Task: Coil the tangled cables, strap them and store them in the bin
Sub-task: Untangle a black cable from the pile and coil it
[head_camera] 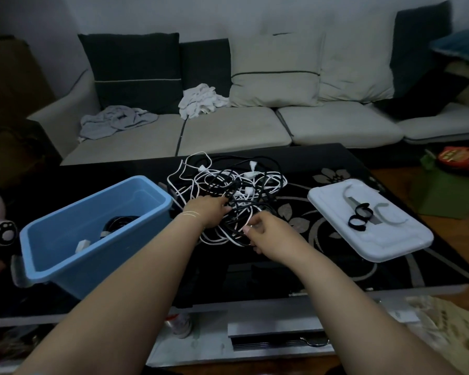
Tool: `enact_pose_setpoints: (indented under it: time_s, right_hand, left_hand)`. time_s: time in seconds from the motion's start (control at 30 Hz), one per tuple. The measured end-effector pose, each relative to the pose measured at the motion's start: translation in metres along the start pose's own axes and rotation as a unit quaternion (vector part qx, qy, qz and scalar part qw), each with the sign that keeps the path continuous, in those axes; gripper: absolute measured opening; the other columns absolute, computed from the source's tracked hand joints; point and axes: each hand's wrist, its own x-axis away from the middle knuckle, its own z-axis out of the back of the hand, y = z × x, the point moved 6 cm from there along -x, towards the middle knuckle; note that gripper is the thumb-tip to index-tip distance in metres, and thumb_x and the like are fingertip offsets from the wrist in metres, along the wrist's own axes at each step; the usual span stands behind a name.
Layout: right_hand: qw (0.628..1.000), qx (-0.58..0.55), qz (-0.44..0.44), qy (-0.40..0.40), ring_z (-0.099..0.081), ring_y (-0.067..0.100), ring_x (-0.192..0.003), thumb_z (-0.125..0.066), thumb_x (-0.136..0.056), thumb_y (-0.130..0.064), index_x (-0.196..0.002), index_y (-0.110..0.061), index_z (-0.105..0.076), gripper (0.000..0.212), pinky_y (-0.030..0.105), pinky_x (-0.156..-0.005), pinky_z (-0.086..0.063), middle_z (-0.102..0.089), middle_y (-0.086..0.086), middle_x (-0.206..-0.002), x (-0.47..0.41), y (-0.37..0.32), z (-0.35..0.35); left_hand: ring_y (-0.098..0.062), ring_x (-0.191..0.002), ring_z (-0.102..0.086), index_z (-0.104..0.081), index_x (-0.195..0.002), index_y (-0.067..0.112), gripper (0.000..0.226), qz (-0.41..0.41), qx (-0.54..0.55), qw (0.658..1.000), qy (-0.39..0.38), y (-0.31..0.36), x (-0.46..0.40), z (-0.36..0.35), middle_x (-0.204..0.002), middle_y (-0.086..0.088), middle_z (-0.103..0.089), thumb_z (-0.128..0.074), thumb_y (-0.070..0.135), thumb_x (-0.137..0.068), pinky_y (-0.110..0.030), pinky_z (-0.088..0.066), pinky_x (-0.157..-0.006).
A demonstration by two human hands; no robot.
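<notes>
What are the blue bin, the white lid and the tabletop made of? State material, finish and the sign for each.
Blue bin: likely moulded plastic, smooth and matte; even colour, rounded rim.
White lid: probably plastic too, smooth; moulded raised edge.
Tabletop: looks like glossy black glass with a printed flower pattern; it shows faint reflections, though lacquer cannot be ruled out.

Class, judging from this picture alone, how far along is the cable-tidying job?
Done: one coiled black cable lies in the blue bin. In hand: both the left hand and right hand work in the tangled pile of cables. Left: most cables stay tangled; straps wait on the white lid.
</notes>
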Motion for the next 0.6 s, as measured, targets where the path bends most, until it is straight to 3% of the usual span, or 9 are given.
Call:
enact_pose_setpoints:
  time_s: [0.07,0.23,0.4,0.5,0.6]
  right_hand:
    - [1.000,-0.003,-0.001,-0.001,-0.067,0.022,-0.090,-0.049,-0.082,-0.059,-0.108,-0.033,-0.050,0.036,0.044,-0.085,-0.053,-0.068,-0.004,-0.100,0.001,0.002,0.002]
    - [1.000,0.000,0.009,0.006,-0.066,0.020,-0.089,-0.051,-0.091,-0.050,-0.113,-0.025,-0.051,0.034,0.039,-0.085,-0.053,-0.066,-0.004,-0.100,0.006,0.002,0.013]
    - [1.000,0.005,0.014,0.007,-0.064,0.019,-0.096,-0.048,-0.094,-0.045,-0.114,-0.024,-0.052,0.029,0.037,-0.086,-0.050,-0.065,-0.005,-0.103,0.013,0.003,0.022]
    - [0.995,-0.035,0.011,0.090,-0.059,0.021,-0.106,-0.045,-0.098,-0.035,-0.121,-0.022,-0.051,0.027,0.031,-0.085,-0.045,-0.063,-0.001,-0.115,0.015,0.003,0.041]
    - [0.956,-0.181,0.054,0.224,-0.054,0.016,-0.113,-0.042,-0.100,-0.030,-0.127,-0.021,-0.049,0.029,0.027,-0.086,-0.039,-0.056,-0.002,-0.125,0.021,0.002,0.068]
  left_hand:
    - [-0.033,-0.126,-0.044,-0.047,-0.137,0.029,0.045,0.031,0.021,0.999,0.016,-0.003,-0.004,-0.001,-0.138,-0.014,-0.045,-0.037,0.049,-0.099,-0.041,-0.038,-0.102]
    - [-0.032,-0.121,-0.045,-0.054,-0.123,0.023,0.040,0.061,0.033,0.997,0.045,-0.003,-0.006,-0.003,-0.133,-0.011,-0.036,-0.054,0.048,-0.092,-0.043,-0.038,-0.100]
    - [-0.034,-0.102,-0.058,-0.060,-0.107,0.012,0.025,-0.011,0.097,0.969,0.226,0.011,0.008,0.034,-0.123,-0.009,-0.053,-0.061,0.030,-0.090,-0.039,-0.043,-0.082]
    - [-0.035,-0.095,-0.060,-0.066,-0.096,0.011,0.019,-0.099,0.089,0.937,0.322,0.031,0.029,0.070,-0.114,-0.008,-0.060,-0.071,0.022,-0.081,-0.039,-0.045,-0.075]
    - [-0.034,-0.082,-0.060,-0.067,-0.084,0.011,0.018,-0.205,0.036,0.901,0.381,0.057,0.058,0.102,-0.095,-0.010,-0.062,-0.072,0.024,-0.074,-0.039,-0.045,-0.068]
